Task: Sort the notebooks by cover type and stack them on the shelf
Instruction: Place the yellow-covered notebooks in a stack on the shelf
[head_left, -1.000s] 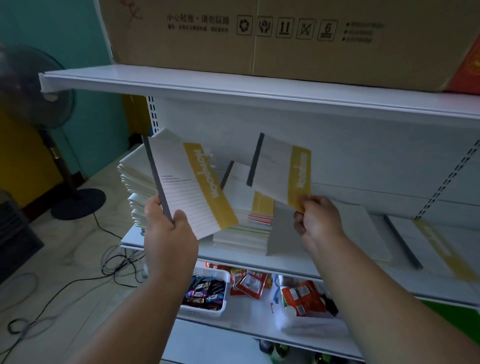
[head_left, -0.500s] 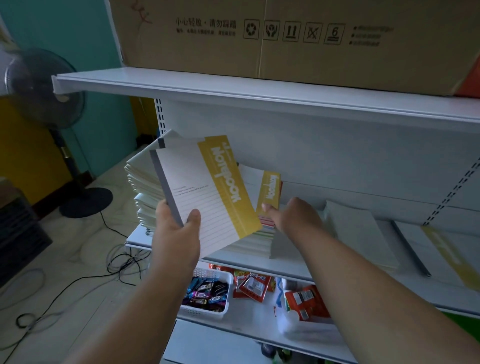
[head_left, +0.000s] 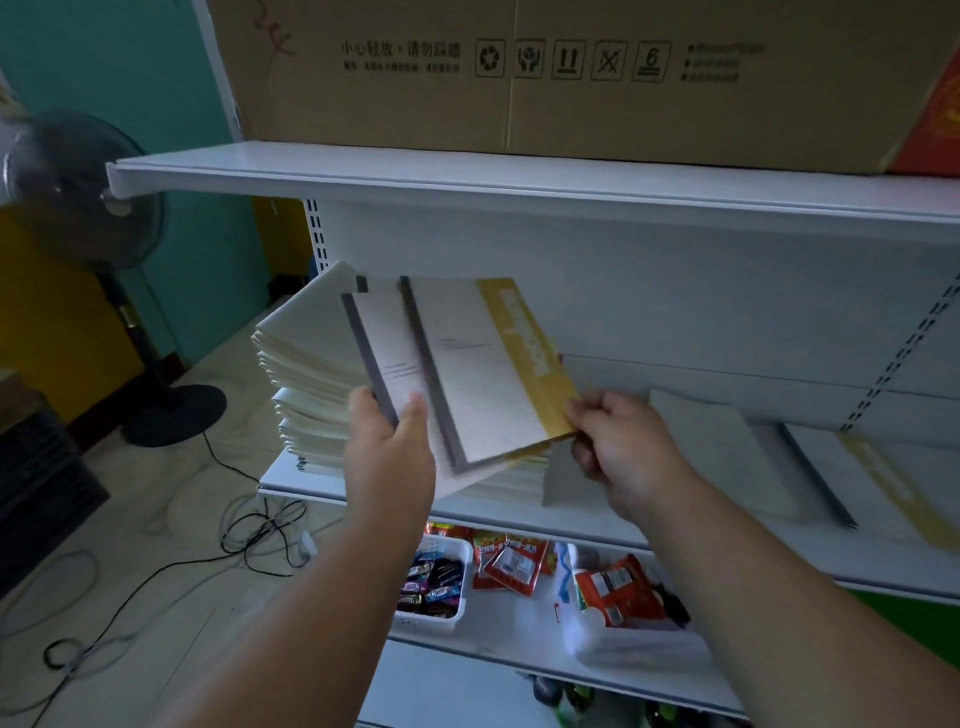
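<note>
From the head camera, the left hand (head_left: 387, 457) grips a grey-spined notebook (head_left: 384, 353) at its lower edge, thumb over the cover, holding it tilted up off the shelf (head_left: 597, 525). The right hand (head_left: 621, 452) pinches the lower corner of a second, yellow-banded notebook (head_left: 488, 369), which overlaps the first and looks blurred. Both covers probably face up so the bands can be compared. Left of the left hand stands a tall plain-cover stack (head_left: 306, 374); beneath the held pair sits a lower pile (head_left: 519, 475), likely their destination. Right of the right hand lie more notebooks (head_left: 831, 467), flat and apart.
</note>
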